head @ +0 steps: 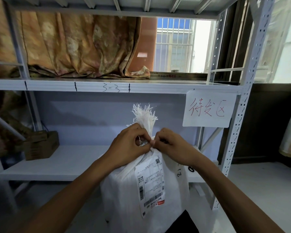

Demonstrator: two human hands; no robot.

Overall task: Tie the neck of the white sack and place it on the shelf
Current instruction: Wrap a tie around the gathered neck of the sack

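A white woven sack [123, 195] stands upright in front of the white metal shelf [60, 163], with a shipping label [150, 184] stuck on its front. Its neck is gathered, and a frayed tuft [145, 116] sticks up above my hands. My left hand [130, 146] and my right hand [170, 144] meet at the neck, each pinching a thin white tie strand between thumb and fingers. The tie itself is mostly hidden by my fingers.
A brown cardboard box [40, 146] sits at the left on the lower shelf board. The upper shelf board [91, 86] carries marker ticks and "3-3". A paper sign [209, 109] with red writing hangs at the right by the perforated upright [237, 118].
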